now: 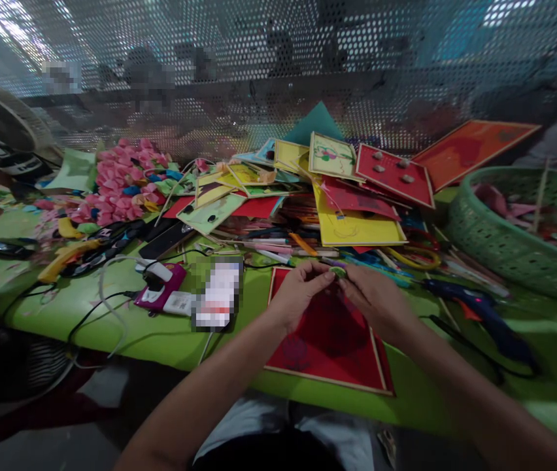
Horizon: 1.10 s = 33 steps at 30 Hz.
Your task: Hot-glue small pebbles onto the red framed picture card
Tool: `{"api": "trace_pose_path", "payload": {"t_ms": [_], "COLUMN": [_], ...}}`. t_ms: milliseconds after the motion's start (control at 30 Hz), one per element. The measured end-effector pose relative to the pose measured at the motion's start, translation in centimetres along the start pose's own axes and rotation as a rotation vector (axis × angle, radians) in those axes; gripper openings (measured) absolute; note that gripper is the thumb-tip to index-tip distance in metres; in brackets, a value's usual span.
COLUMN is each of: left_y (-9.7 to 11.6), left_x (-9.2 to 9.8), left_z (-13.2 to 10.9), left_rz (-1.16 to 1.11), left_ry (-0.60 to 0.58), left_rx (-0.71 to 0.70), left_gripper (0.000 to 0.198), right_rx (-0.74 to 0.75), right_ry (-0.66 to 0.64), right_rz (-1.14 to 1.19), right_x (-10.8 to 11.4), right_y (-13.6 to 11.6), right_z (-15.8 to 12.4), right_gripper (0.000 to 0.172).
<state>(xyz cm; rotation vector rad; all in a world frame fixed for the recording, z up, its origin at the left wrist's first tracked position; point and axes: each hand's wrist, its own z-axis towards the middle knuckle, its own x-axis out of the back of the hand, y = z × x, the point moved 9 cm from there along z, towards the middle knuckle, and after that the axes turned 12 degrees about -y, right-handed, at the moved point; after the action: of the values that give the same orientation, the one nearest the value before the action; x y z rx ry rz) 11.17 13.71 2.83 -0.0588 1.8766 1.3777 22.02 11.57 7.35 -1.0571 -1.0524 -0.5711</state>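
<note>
Between the fingertips of both my hands is a small round green piece (338,271); its exact kind is too small to make out. My left hand (304,288) pinches it from the left, thumb and forefinger closed. From the other side my right hand (374,294) grips it, fingers bent together. Both hands hover over a red card (330,347) with thin wooden strips along its edges and a faint dark drawing on it. The card lies on the green table top near the front edge, partly hidden by my hands.
A blue glue gun (474,304) lies right of the card, a green basket (474,229) behind it. To the left are a phone (217,294), a purple power adapter (161,288) and a yellow glue gun (65,258). Decorated cards (361,226) and pink petals (119,176) are piled behind. Cables cross the table.
</note>
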Motion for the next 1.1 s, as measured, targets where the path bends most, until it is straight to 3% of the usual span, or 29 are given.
{"api": "trace_pose_path", "payload": {"t_ms": [200, 500, 800, 1100], "left_y": [1.1, 0.3, 0.7, 0.2], "left_x": [-0.3, 0.8, 0.5, 1.0], "left_z": [0.3, 0.5, 0.4, 0.5], "left_rz": [0.112, 0.009, 0.097, 0.044], "left_ry": [-0.036, 0.017, 0.017, 0.046], "left_rx": [-0.100, -0.078, -0.071, -0.060], "left_gripper": [0.037, 0.040, 0.041, 0.043], "right_rx": [0.022, 0.041, 0.001, 0.000], "right_ry": [0.003, 0.017, 0.048, 0.032], "right_rz": [0.058, 0.247, 0.225, 0.361], "right_x": [0.3, 0.6, 0.8, 0.5], "right_y": [-0.4, -0.3, 0.2, 0.6], "right_z": [0.1, 0.1, 0.1, -0.1], "right_gripper": [0.022, 0.031, 0.028, 0.033]}}
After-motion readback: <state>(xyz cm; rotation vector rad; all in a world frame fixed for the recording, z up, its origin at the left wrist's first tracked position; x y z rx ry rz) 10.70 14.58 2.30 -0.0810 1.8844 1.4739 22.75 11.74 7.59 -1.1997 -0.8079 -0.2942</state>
